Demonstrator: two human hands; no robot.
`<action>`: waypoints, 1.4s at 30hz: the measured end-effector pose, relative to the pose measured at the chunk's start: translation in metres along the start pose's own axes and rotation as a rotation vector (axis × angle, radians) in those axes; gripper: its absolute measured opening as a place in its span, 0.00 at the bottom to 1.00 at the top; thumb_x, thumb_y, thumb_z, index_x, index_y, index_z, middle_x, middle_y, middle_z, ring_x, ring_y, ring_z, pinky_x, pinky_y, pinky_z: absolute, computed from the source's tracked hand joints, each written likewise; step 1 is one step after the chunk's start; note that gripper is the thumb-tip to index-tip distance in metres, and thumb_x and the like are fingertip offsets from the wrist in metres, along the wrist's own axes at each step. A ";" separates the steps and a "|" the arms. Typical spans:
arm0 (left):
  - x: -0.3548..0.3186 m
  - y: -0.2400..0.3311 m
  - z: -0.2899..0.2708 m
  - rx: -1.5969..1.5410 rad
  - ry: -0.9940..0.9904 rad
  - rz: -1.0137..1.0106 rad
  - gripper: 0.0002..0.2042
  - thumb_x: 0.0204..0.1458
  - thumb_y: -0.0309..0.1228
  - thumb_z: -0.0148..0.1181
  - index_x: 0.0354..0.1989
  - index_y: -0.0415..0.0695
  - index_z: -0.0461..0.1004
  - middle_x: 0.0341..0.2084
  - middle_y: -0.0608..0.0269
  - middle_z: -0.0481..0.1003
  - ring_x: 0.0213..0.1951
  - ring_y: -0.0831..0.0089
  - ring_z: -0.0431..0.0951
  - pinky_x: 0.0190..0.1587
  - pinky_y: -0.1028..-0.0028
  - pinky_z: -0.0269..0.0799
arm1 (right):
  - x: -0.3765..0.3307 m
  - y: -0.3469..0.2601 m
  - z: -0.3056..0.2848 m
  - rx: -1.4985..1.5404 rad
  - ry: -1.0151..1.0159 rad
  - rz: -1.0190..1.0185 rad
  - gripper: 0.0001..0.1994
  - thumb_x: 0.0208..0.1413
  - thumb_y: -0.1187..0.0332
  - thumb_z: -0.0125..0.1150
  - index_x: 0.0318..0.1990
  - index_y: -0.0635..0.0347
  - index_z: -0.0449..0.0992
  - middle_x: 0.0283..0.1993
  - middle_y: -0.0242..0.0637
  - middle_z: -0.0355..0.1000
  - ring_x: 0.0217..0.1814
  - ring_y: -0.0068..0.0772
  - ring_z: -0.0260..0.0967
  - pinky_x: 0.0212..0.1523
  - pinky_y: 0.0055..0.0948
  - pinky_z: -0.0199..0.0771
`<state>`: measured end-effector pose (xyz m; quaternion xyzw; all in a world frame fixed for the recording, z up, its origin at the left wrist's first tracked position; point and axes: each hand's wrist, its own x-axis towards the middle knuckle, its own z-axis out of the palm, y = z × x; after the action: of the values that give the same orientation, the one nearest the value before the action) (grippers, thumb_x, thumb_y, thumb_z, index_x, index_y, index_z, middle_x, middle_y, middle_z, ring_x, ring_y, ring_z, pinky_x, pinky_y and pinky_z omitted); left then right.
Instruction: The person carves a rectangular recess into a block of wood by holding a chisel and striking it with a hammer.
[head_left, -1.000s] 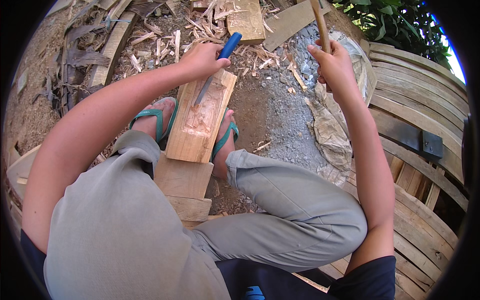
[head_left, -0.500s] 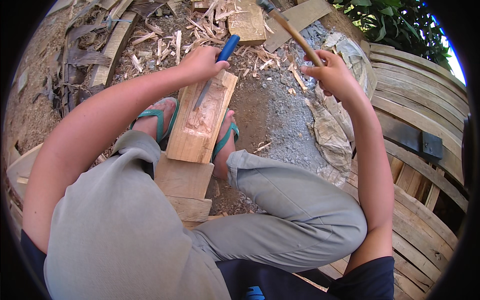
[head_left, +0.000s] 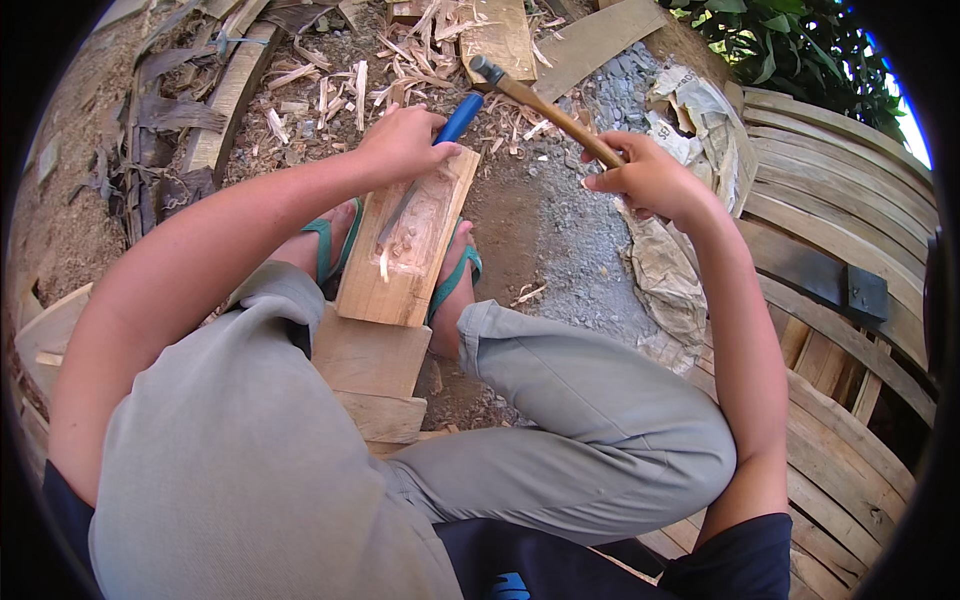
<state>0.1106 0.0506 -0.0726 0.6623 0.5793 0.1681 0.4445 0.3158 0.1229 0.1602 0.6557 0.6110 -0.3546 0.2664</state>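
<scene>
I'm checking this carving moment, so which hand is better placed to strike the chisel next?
The right hand: it grips the hammer, whose head is poised near the chisel's blue handle. The left hand holds that chisel against the wood block.

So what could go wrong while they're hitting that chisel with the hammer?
1. The hammer might miss the chisel handle and land on the left hand wrapped around it.
2. The wood block is held between feet in open sandals, so a slipping chisel could reach the toes.
3. Chips may fly up; loose ones already cover the ground.
</scene>
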 end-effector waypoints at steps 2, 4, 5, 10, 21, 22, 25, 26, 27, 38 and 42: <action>-0.003 -0.012 0.012 -0.028 0.197 0.059 0.23 0.57 0.47 0.64 0.51 0.40 0.81 0.47 0.43 0.79 0.61 0.51 0.69 0.66 0.55 0.61 | 0.000 -0.001 -0.006 0.016 0.133 -0.021 0.16 0.57 0.66 0.68 0.51 0.56 0.74 0.24 0.22 0.58 0.20 0.17 0.54 0.20 0.24 0.56; -0.006 -0.018 0.022 0.025 0.520 0.170 0.21 0.55 0.47 0.65 0.47 0.41 0.83 0.35 0.48 0.83 0.42 0.54 0.83 0.59 0.54 0.69 | 0.001 -0.003 -0.010 0.081 0.236 -0.004 0.16 0.58 0.65 0.68 0.52 0.54 0.73 0.24 0.21 0.58 0.20 0.16 0.53 0.20 0.23 0.53; -0.006 -0.014 0.018 -0.114 0.425 0.101 0.21 0.56 0.46 0.65 0.48 0.41 0.83 0.34 0.49 0.83 0.41 0.56 0.84 0.55 0.57 0.71 | -0.001 -0.004 -0.012 0.126 0.281 0.010 0.16 0.58 0.65 0.68 0.52 0.54 0.73 0.24 0.21 0.58 0.20 0.15 0.53 0.20 0.22 0.53; 0.003 0.003 -0.009 -0.684 0.255 0.070 0.18 0.58 0.39 0.66 0.50 0.39 0.81 0.30 0.57 0.82 0.34 0.73 0.82 0.38 0.70 0.75 | 0.004 0.012 -0.020 0.302 0.374 0.023 0.18 0.59 0.65 0.68 0.53 0.58 0.72 0.25 0.21 0.58 0.20 0.13 0.52 0.19 0.21 0.51; 0.009 0.016 -0.031 -0.762 0.261 0.170 0.13 0.61 0.32 0.64 0.48 0.37 0.77 0.33 0.64 0.81 0.34 0.80 0.80 0.40 0.74 0.75 | 0.009 0.019 -0.004 0.112 0.292 -0.021 0.18 0.57 0.65 0.69 0.54 0.56 0.76 0.27 0.24 0.63 0.22 0.17 0.56 0.21 0.24 0.56; 0.010 0.015 -0.031 -0.763 0.290 0.204 0.14 0.61 0.32 0.64 0.49 0.37 0.77 0.33 0.64 0.82 0.34 0.80 0.80 0.40 0.74 0.75 | 0.008 0.018 -0.003 0.084 0.300 -0.033 0.18 0.57 0.65 0.69 0.54 0.55 0.76 0.27 0.24 0.64 0.22 0.17 0.56 0.21 0.24 0.56; 0.011 0.017 -0.030 -0.777 0.346 0.278 0.16 0.60 0.33 0.65 0.52 0.38 0.77 0.34 0.63 0.82 0.34 0.80 0.81 0.40 0.74 0.76 | 0.005 0.011 -0.003 0.015 0.309 -0.063 0.22 0.56 0.66 0.70 0.59 0.57 0.76 0.30 0.32 0.70 0.27 0.23 0.64 0.26 0.29 0.63; 0.011 0.019 -0.030 -0.791 0.345 0.284 0.16 0.60 0.33 0.65 0.53 0.38 0.77 0.35 0.63 0.82 0.35 0.80 0.81 0.41 0.74 0.76 | 0.006 0.012 -0.003 0.007 0.317 -0.075 0.22 0.56 0.66 0.70 0.59 0.57 0.76 0.30 0.32 0.71 0.27 0.23 0.64 0.27 0.29 0.64; 0.010 0.020 -0.031 -0.806 0.344 0.291 0.17 0.60 0.33 0.66 0.54 0.39 0.77 0.35 0.63 0.82 0.35 0.80 0.81 0.41 0.74 0.76 | 0.008 0.013 -0.002 0.000 0.325 -0.087 0.22 0.56 0.66 0.70 0.58 0.57 0.76 0.31 0.32 0.71 0.27 0.23 0.64 0.28 0.29 0.64; 0.005 0.031 -0.040 -0.791 0.295 0.393 0.19 0.58 0.32 0.68 0.57 0.39 0.78 0.41 0.62 0.84 0.43 0.77 0.83 0.47 0.73 0.77 | 0.006 0.015 -0.001 0.036 0.347 -0.068 0.18 0.57 0.64 0.69 0.54 0.54 0.76 0.26 0.25 0.66 0.22 0.17 0.58 0.21 0.25 0.56; 0.002 0.034 -0.046 -0.740 0.224 0.336 0.19 0.61 0.30 0.65 0.60 0.41 0.75 0.47 0.62 0.82 0.50 0.74 0.82 0.55 0.71 0.76 | 0.008 0.022 -0.005 0.049 0.358 -0.058 0.17 0.57 0.63 0.69 0.53 0.54 0.76 0.26 0.24 0.65 0.22 0.17 0.57 0.21 0.24 0.56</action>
<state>0.0980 0.0730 -0.0215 0.5208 0.4084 0.5060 0.5531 0.3383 0.1295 0.1554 0.6969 0.6584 -0.2543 0.1270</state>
